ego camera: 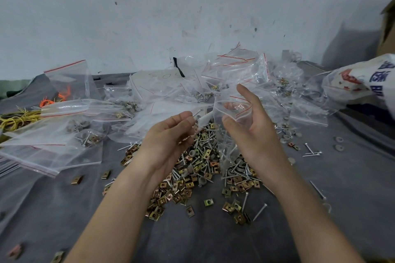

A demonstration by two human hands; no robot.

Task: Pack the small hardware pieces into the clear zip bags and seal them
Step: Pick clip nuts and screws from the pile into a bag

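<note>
**Screw at the mouth of the bag**

The left hand [171, 132] has its fingers curled round a screw [197, 112], tip poking up and out toward the opening. The right hand [254, 126] pinches the clear zip bag [228, 147] by its rim, thumb on the near side and fingers behind, so the mouth gapes and the body hangs down over the loose pile [188, 186]. A few screws already show through the plastic at the bottom.

The way to do this well, I'd say: hold that mouth wide, send the screw in head first so the point doesn't snag or pierce the film, and let go only once it is past the red zip line. Then run the strip shut from one end to the other.

Underneath is a grey cloth [320, 209], scattered with brass clip nuts [209, 202], screws and grey washers [338, 139]. Packed bags [64, 134] heap up on the left and along the back, with yellow wire ties [15, 119] at the far left. A stained pale wall [192, 6] closes it off, and a printed sack [363, 79] sits on the right.
</note>
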